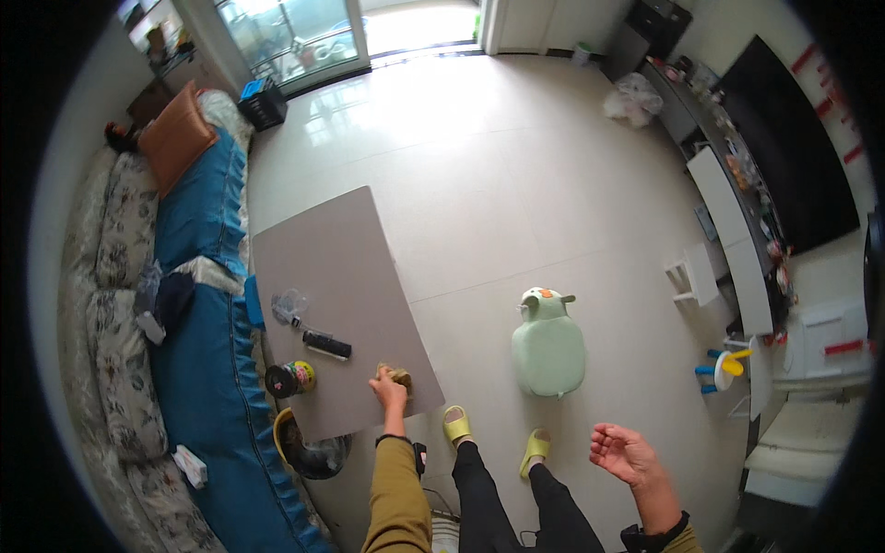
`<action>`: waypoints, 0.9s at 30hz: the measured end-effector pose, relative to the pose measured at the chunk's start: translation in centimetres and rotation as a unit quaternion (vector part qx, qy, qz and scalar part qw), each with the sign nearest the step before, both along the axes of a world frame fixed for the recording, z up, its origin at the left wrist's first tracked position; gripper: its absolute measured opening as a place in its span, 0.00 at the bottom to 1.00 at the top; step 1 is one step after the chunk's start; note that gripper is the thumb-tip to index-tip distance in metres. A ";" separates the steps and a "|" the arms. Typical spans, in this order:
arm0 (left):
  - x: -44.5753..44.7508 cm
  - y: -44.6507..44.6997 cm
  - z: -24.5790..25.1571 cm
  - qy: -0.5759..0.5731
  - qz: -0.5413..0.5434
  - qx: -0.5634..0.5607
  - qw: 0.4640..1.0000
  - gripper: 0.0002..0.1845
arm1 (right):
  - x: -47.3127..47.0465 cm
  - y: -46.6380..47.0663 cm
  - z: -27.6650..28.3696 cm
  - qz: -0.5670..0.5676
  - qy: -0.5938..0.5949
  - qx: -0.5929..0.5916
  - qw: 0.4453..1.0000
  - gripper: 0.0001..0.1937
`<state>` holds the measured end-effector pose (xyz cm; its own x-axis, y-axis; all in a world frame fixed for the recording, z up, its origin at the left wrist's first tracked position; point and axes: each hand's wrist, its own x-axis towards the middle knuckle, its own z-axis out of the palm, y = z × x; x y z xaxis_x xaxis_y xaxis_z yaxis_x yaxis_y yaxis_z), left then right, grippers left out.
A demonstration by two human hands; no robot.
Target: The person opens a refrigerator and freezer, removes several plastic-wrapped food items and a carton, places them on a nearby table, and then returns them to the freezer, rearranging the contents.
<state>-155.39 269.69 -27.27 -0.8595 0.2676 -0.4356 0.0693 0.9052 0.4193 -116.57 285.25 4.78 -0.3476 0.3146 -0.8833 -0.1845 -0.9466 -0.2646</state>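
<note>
My left hand (390, 394) grips a crumpled yellow-brown cloth (399, 377) on the near right corner of a low, grey-brown table (339, 256). Left of the cloth lies a dark, elongated object with a pale edge (327, 345); its kind is unclear. A jar with a black lid and a yellow, printed label (303, 377) is at the table's left edge. Farther up the tabletop sits a clear plastic item (290, 304). My right hand (626, 453) is raised over the floor with its palm up, fingers loosely curled and nothing in it.
A sofa with blue covers (200, 373) runs along the left. A bin (314, 453) stands partly under the table. Before my feet is a pale green animal-shaped stool (550, 352). A white stool (695, 275) and a small colourful stool (724, 370) stand near the TV cabinet (726, 235).
</note>
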 end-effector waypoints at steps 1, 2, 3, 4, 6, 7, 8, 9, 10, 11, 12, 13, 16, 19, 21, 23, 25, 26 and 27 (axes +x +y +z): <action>0.1 -0.1 0.9 -0.039 0.042 0.050 0.997 0.21 | 0.0 -0.6 0.1 -0.003 0.013 -0.003 1.000 0.11; 0.7 0.0 2.3 -0.126 0.100 0.268 0.950 0.17 | 0.2 -1.1 0.4 -0.008 0.027 -0.004 1.000 0.11; 1.3 0.7 4.0 -0.181 0.104 0.334 0.919 0.16 | 0.6 -1.5 0.8 -0.017 0.054 -0.001 0.998 0.10; 2.8 0.8 6.4 -0.249 0.126 0.376 0.884 0.16 | 1.2 -2.0 1.3 -0.020 0.060 0.007 0.998 0.10; 7.3 2.0 12.0 -0.341 0.130 0.428 0.827 0.15 | 3.3 -2.8 2.3 -0.041 0.070 0.025 0.996 0.10; 10.2 2.8 15.0 -0.364 0.113 0.447 0.810 0.15 | 4.7 -3.2 2.8 -0.052 0.083 0.042 0.994 0.10; 13.3 3.7 18.0 -0.418 0.048 0.456 0.784 0.16 | 6.5 -3.8 3.5 -0.057 0.076 0.070 0.993 0.11; 16.8 4.4 21.1 -0.469 -0.017 0.466 0.750 0.17 | 8.5 -4.7 4.1 -0.062 0.069 0.087 0.992 0.11; 20.9 5.2 24.1 -0.486 -0.038 0.441 0.754 0.15 | 10.7 -5.5 4.8 -0.066 0.063 0.105 0.990 0.12; 25.3 5.9 26.8 -0.511 -0.049 0.433 0.741 0.13 | 13.1 -6.5 5.4 -0.073 0.054 0.120 0.989 0.12; 29.2 6.4 29.2 -0.526 -0.186 0.371 0.743 0.14 | 15.7 -7.5 5.8 -0.053 0.044 0.131 0.989 0.18; 33.9 6.8 31.5 -0.540 -0.308 0.319 0.715 0.16 | 18.7 -9.2 6.6 -0.066 0.062 0.168 0.982 0.20; 50.6 5.4 36.8 -0.597 -0.450 0.321 0.581 0.23 | 28.5 -15.4 8.9 -0.122 0.054 0.297 0.945 0.28; 64.6 2.6 40.9 -0.528 -0.602 0.285 0.527 0.25 | 40.7 -21.2 11.5 -0.200 -0.084 0.427 0.878 0.32; 73.0 0.3 43.1 -0.424 -0.726 0.308 0.446 0.22 | 49.3 -26.3 13.9 -0.207 -0.188 0.464 0.840 0.27; 80.4 -2.0 44.9 -0.383 -0.777 0.309 0.394 0.19 | 55.5 -30.3 15.7 -0.240 -0.346 0.433 0.797 0.22; 87.8 -3.6 46.1 -0.415 -0.776 0.299 0.369 0.18 | 60.6 -33.7 17.2 -0.309 -0.422 0.413 0.746 0.21; 90.6 -4.3 46.7 -0.559 -0.706 0.183 0.393 0.16 | 63.1 -35.3 17.7 -0.342 -0.453 0.380 0.730 0.21; 93.0 -4.5 46.9 -0.568 -0.714 0.168 0.373 0.13 | 64.8 -37.2 17.9 -0.463 -0.351 0.349 0.735 0.20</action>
<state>-62.34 265.16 19.62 0.9521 0.3036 -0.0370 -0.0152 0.1677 0.9857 -51.76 248.03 22.67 0.7653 0.5915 -0.2540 -0.2502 -0.0902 -0.9640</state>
